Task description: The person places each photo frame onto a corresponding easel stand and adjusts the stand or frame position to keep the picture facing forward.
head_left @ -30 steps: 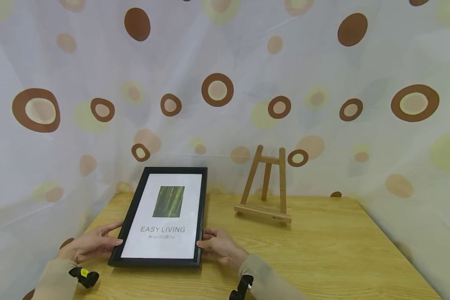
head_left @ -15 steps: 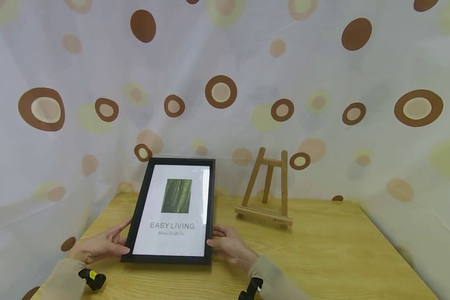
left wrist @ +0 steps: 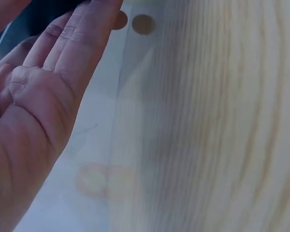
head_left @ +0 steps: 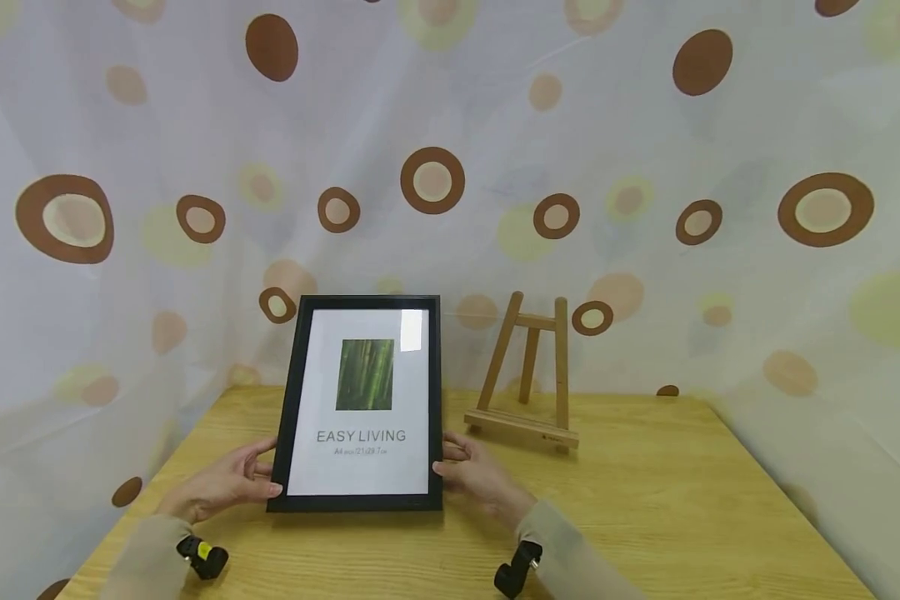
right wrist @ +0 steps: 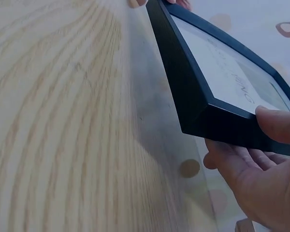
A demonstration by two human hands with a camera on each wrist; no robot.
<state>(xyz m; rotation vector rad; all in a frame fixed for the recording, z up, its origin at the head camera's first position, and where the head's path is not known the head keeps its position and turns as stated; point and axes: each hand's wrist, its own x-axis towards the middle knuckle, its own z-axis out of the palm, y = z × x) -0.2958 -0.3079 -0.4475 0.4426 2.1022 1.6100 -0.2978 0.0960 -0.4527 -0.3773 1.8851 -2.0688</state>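
A black picture frame (head_left: pixel 362 503) with a white insert reading EASY LIVING and a green picture is tilted up above the table in the head view. My left hand (head_left: pixel 223 483) grips its lower left side, thumb on the front edge and the other fingers behind. On the lower right side, my right hand (head_left: pixel 487 482) holds it the same way. The right wrist view shows the right thumb on the frame's front rim (right wrist: pixel 234 121) and the fingers underneath. In the left wrist view, the left palm (left wrist: pixel 43 101) shows, while its fingertips are cut off at the top.
A small wooden easel (head_left: pixel 521 428) stands to the right of the frame, towards the back of the wood-grain table (head_left: pixel 645 508). Behind and along the sides hangs a white curtain (head_left: pixel 622 117) patterned with brown and yellow spots.
Both hands have raised the picture frame and moved it to the right. Its top has tipped up, so it faces me more squarely. The easel stays in place.
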